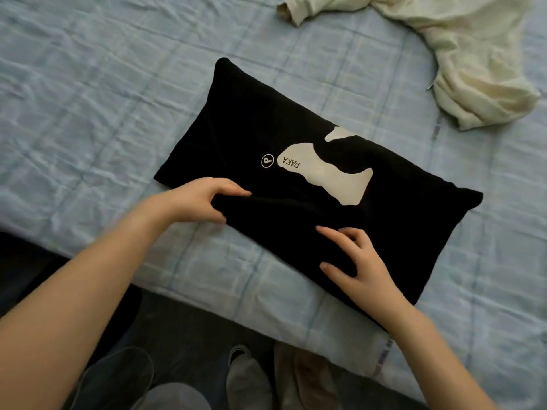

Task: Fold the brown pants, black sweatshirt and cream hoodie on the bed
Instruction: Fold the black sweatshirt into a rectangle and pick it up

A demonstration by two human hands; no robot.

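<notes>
The black sweatshirt [236, 119] lies flat across the middle of the bed as a long folded rectangle, with a cream print reading PAKA on top. My left hand [195, 199] grips a fold of its near edge between fingers and thumb. My right hand [358, 261] pinches the same near edge further right, fingers on the cloth and thumb under a fold. The cream hoodie [461, 54] lies crumpled at the far right corner. No brown pants are in view.
The bed [88, 113] wears a pale blue checked cover, its near edge running diagonally from left down to the lower right. On the dark floor below it stand grey slippers [248, 377] and another pair beside them.
</notes>
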